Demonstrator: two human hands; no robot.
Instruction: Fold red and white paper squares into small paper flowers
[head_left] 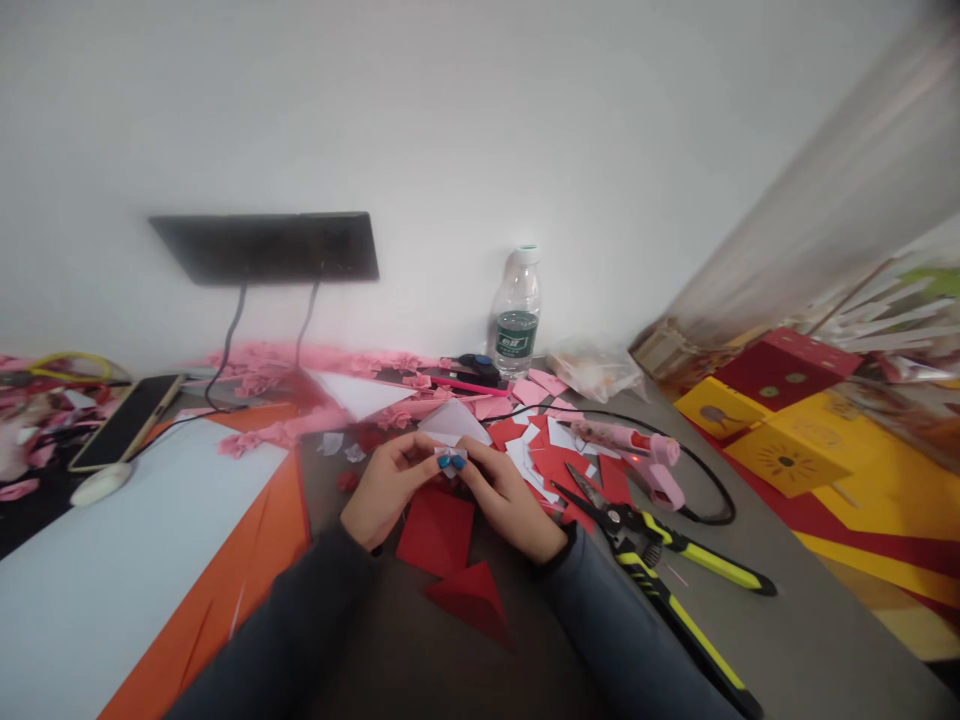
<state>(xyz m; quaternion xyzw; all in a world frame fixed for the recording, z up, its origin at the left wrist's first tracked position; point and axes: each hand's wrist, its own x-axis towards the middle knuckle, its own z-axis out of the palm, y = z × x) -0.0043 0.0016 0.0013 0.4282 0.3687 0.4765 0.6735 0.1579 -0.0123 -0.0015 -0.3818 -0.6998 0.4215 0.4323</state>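
Observation:
Both hands meet over the middle of the table, pinching one small folded piece of pale paper (451,453). My left hand (388,487) grips its left side, and my right hand (512,492) grips the right side. The two thumbs, with blue nails, press side by side at the paper's front. Fingers hide most of its shape. Right below the hands lies a red paper square (435,535), and nearer to me a folded red paper triangle (472,597). White paper sheets (448,420) lie just behind the fingers.
Open scissors (615,515) with yellow-black handles lie right of my hand, beside red and white scraps (536,455). Behind them is a pink glue gun (637,445) with a black cord. A water bottle (517,320) stands by the wall. Left are a phone (127,422) and white mouse (100,484).

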